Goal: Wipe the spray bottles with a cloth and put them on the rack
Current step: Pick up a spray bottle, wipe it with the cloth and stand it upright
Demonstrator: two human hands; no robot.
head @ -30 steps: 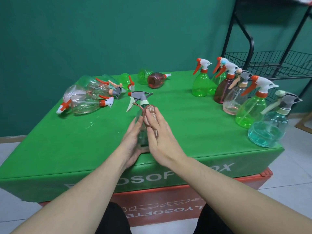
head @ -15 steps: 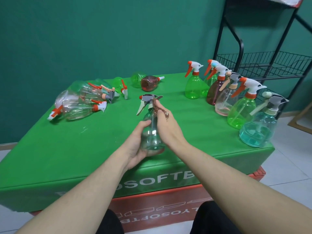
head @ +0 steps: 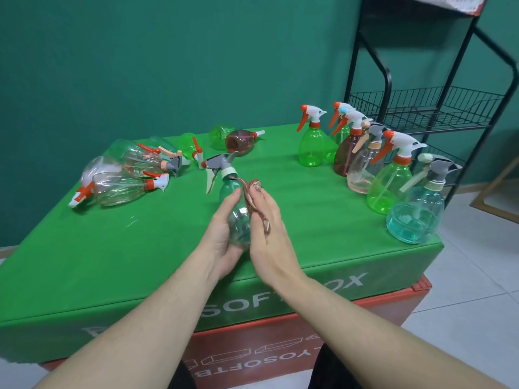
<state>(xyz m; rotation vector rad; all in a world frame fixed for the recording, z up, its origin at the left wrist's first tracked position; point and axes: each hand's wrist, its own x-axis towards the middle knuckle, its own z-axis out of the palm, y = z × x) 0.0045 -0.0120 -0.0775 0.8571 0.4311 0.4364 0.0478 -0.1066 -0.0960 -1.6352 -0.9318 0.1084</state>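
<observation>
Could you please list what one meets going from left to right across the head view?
Pile of lying bottles → left hand → held bottle → cloth → right hand → upright bottles → black wire rack.

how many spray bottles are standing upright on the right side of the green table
6, in a row toward the rack: green, a second green half hidden behind, brown, clear pinkish, light green, teal nearest the front corner. Others could be hidden.

Glossy clear plastic spray bottle, brown woven cloth, black metal wire rack
</observation>
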